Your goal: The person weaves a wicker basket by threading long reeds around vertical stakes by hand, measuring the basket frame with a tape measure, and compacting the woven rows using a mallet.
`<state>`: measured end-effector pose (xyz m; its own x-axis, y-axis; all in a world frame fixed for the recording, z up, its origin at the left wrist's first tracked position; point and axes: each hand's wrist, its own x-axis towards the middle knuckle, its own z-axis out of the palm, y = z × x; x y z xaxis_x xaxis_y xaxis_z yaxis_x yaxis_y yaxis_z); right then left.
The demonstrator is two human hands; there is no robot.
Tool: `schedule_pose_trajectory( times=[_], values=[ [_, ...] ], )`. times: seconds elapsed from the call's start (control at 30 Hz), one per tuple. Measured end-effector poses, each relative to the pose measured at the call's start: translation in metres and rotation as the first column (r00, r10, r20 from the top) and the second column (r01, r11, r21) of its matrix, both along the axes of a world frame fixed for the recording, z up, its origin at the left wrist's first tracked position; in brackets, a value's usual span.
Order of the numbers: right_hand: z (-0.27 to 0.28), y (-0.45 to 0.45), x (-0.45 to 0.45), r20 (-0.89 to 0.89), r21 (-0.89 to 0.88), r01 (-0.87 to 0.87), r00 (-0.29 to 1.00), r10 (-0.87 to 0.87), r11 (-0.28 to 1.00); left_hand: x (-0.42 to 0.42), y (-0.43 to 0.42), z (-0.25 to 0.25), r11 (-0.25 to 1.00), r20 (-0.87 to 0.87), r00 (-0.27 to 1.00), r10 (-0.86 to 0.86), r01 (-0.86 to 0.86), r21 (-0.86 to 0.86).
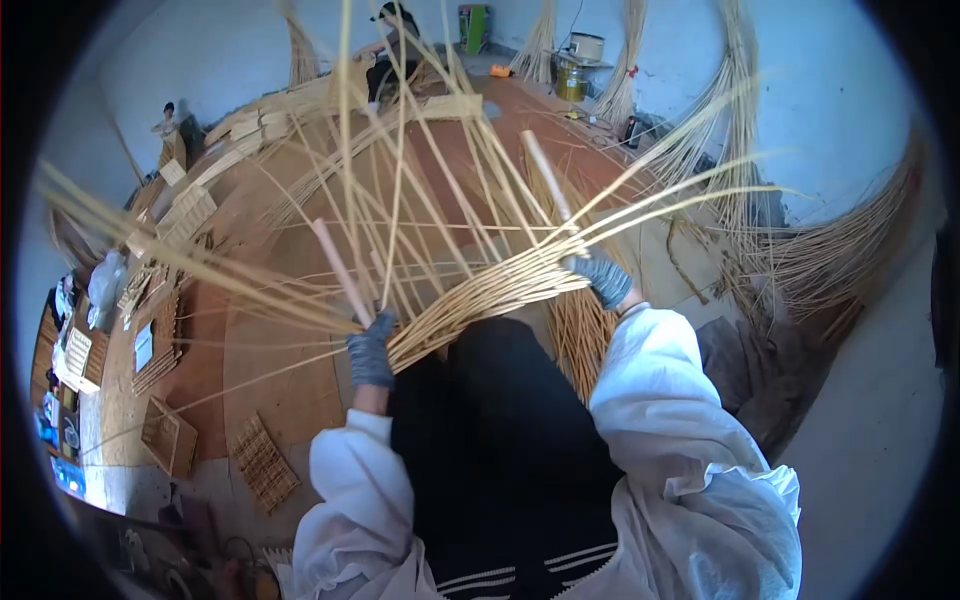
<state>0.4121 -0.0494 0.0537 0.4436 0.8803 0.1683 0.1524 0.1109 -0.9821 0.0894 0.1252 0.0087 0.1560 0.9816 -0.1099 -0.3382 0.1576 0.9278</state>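
Across my lap lies a partly woven wicker piece [490, 293], its band of pale rods packed tightly and curving upward to the right. Long loose ends fan out from it on both sides and away from me. My left hand [370, 354], in a grey glove, is closed around the left end of the weave. At the right end, my right hand [602, 278], gloved the same way, grips the edge of the band. Two thicker round sticks, a left one [340, 268] and a right one [546, 172], stand up out of the weave near the hands. My fingertips are partly hidden by the rods.
Bundles of long rods [815, 262] lean along the right wall. More rods [580, 335] lie beneath the work by my right knee. A woven mat [264, 462] and a shallow wicker tray [169, 437] lie at left. A person [395, 45] sits at the back.
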Motion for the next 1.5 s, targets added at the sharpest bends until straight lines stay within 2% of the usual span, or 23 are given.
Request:
schedule_pose_trajectory(
  times=[0.1, 0.17, 0.27, 0.33, 0.4, 0.47, 0.57, 0.6, 0.67, 0.73, 0.77, 0.8, 0.83, 0.87, 0.9, 0.93, 1.0, 1.07, 1.2, 1.27, 1.33, 1.37, 1.5],
  values=[
    [0.035, -0.004, -0.004, 0.151, -0.004, -0.246, 0.958, 0.244, 0.969, -0.024, 0.028, -0.008, 0.991, 0.022, 0.999, -0.023, 0.02, 0.135],
    [0.048, 0.002, -0.024, 0.52, -0.064, -0.37, 0.78, 0.347, 0.927, -0.055, 0.04, -0.001, 0.984, 0.066, 0.998, -0.019, 0.007, 0.18],
    [0.033, 0.002, -0.043, 0.438, -0.106, -0.22, 0.865, 0.244, 0.97, -0.077, 0.04, -0.004, 0.982, 0.031, 0.999, -0.011, 0.005, 0.191],
    [0.012, -0.006, -0.058, 0.233, -0.028, -0.28, 0.932, 0.278, 0.96, -0.087, 0.03, -0.015, 0.988, -0.034, 0.999, -0.016, 0.021, 0.155],
    [0.0, -0.018, -0.054, 0.461, -0.191, -0.151, 0.859, 0.224, 0.97, -0.078, 0.021, -0.03, 0.981, -0.027, 0.998, 0.052, -0.046, 0.188],
    [-0.02, -0.025, -0.047, 0.594, -0.099, -0.154, 0.783, 0.183, 0.983, -0.075, 0.017, -0.035, 0.983, -0.075, 0.997, 0.018, -0.004, 0.186],
    [0.004, -0.044, -0.067, 0.066, 0.054, -0.162, 0.985, 0.158, 0.985, -0.067, 0.01, -0.03, 0.977, -0.041, 0.999, -0.01, 0.019, 0.213],
    [0.02, -0.048, -0.067, 0.126, 0.006, -0.157, 0.98, 0.155, 0.988, -0.064, 0.016, -0.028, 0.973, -0.024, 1.0, -0.011, 0.016, 0.229],
    [0.081, -0.051, -0.065, 0.754, 0.245, -0.17, 0.653, -0.077, 0.955, -0.057, 0.037, -0.009, 0.976, 0.197, 0.97, -0.144, 0.107, 0.188],
    [0.127, -0.043, -0.064, 0.694, 0.063, -0.165, 0.716, 0.075, 0.984, -0.028, 0.049, 0.034, 0.946, 0.214, 0.954, -0.208, 0.14, 0.293],
    [0.147, -0.035, -0.074, 0.468, 0.15, -0.155, 0.881, 0.068, 0.977, -0.015, 0.061, 0.04, 0.963, 0.186, 0.958, -0.217, 0.179, 0.203],
    [0.167, -0.025, -0.075, 0.944, 0.289, -0.193, 0.221, -0.245, 0.938, -0.009, 0.068, 0.05, 0.972, 0.155, 0.962, -0.224, 0.209, 0.11],
    [0.185, -0.018, -0.092, 0.954, 0.29, -0.206, 0.142, -0.265, 0.935, -0.001, 0.071, 0.067, 0.975, -0.279, 0.941, -0.192, 0.215, 0.053],
    [0.196, -0.007, -0.114, 0.957, 0.29, -0.222, 0.069, -0.281, 0.931, 0.005, 0.066, 0.078, 0.983, -0.662, 0.735, -0.149, 0.183, -0.017],
    [0.197, 0.006, -0.132, 0.975, 0.215, -0.21, 0.0, -0.22, 0.954, 0.006, 0.06, 0.057, 0.96, -0.765, 0.625, 0.154, 0.088, 0.265],
    [0.19, 0.021, -0.147, 0.977, 0.21, -0.243, 0.01, -0.214, 0.947, 0.009, 0.053, 0.035, 0.85, -0.766, 0.462, 0.447, 0.047, 0.525],
    [0.15, 0.048, -0.174, 0.999, -0.024, -0.057, 0.025, 0.026, 0.998, -0.007, 0.001, 0.061, 0.734, -0.21, 0.951, 0.225, -0.024, 0.679],
    [0.097, 0.069, -0.2, 0.989, -0.116, -0.063, 0.084, 0.121, 0.991, -0.029, -0.048, 0.065, 0.785, -0.046, 0.999, -0.026, 0.049, 0.618],
    [-0.01, 0.093, -0.235, 0.923, -0.379, 0.05, 0.096, 0.374, 0.924, -0.029, -0.055, -0.028, 0.868, -0.052, 0.997, 0.054, -0.022, 0.496],
    [-0.029, 0.104, -0.233, 0.905, -0.419, 0.091, 0.115, 0.409, 0.903, -0.016, -0.043, -0.062, 0.776, -0.072, 0.98, 0.183, -0.099, 0.623],
    [-0.034, 0.116, -0.223, 0.942, -0.313, 0.071, 0.147, 0.3, 0.947, 0.0, -0.03, -0.061, 0.778, -0.102, 0.955, 0.278, -0.162, 0.607],
    [-0.034, 0.13, -0.212, 0.905, -0.409, 0.056, 0.149, 0.398, 0.911, 0.007, -0.022, -0.058, 0.763, -0.137, 0.92, 0.366, -0.213, 0.61],
    [-0.02, 0.152, -0.197, 0.882, -0.396, -0.11, 0.23, 0.411, 0.912, 0.017, -0.006, -0.038, 0.89, -0.116, 0.967, 0.225, -0.156, 0.429]
  ],
)
